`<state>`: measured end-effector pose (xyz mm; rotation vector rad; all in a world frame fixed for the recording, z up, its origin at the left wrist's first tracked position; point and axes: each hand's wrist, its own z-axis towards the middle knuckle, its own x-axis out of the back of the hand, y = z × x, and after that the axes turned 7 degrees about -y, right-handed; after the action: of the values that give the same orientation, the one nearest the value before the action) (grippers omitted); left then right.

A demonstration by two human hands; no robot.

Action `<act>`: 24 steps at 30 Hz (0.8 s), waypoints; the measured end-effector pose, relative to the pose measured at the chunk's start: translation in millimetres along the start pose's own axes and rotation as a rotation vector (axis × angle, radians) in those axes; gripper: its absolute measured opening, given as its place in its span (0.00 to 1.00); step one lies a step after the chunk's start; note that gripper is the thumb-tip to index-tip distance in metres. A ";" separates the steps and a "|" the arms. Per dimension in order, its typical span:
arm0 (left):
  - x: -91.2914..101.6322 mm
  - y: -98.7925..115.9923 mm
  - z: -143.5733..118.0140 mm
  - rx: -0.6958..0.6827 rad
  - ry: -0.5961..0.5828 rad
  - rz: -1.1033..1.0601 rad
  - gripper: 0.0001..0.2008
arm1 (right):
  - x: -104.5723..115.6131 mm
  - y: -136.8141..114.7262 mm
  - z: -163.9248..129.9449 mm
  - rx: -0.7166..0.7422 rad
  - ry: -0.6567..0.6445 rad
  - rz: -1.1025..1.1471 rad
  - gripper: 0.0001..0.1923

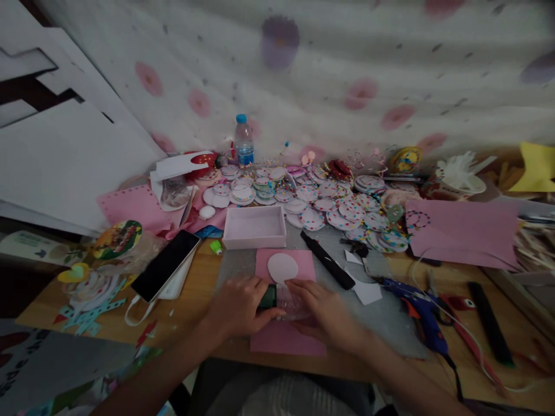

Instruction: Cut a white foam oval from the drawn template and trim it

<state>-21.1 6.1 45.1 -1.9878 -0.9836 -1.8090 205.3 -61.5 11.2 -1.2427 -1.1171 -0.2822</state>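
In the head view a pink sheet [288, 341] lies at the table's front edge, with a white paper disc [282, 267] on its upper part. Over the sheet, my left hand [240, 306] is closed around a small dark green object [269, 296], whose kind I cannot make out. Facing it, my right hand [323, 312] has its fingers bent on a clear plastic piece [292, 303] that adjoins the green object. Whether the two are one item is unclear. Just beyond the disc stands an open white box [255, 228].
Many decorated paper discs [340, 211] are heaped at the back, near a water bottle [244, 141]. To the left lies a phone [165, 266]. On the right are a blue glue gun [418, 312], a black strip-like object [327, 260] and a pink card [466, 234].
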 end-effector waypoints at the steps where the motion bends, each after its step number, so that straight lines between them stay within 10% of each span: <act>1: -0.5 0.1 -0.3 -0.001 0.004 -0.002 0.28 | -0.8 0.2 -0.1 0.000 0.000 -0.006 0.36; 24: 5.6 -6.5 -0.1 -0.068 -0.051 0.001 0.39 | 4.4 -4.9 -2.8 -0.043 0.070 0.053 0.36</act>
<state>-25.4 12.4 49.0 -2.0839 -0.9472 -1.8228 205.3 -64.0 17.9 -1.2892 -1.0212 -0.3084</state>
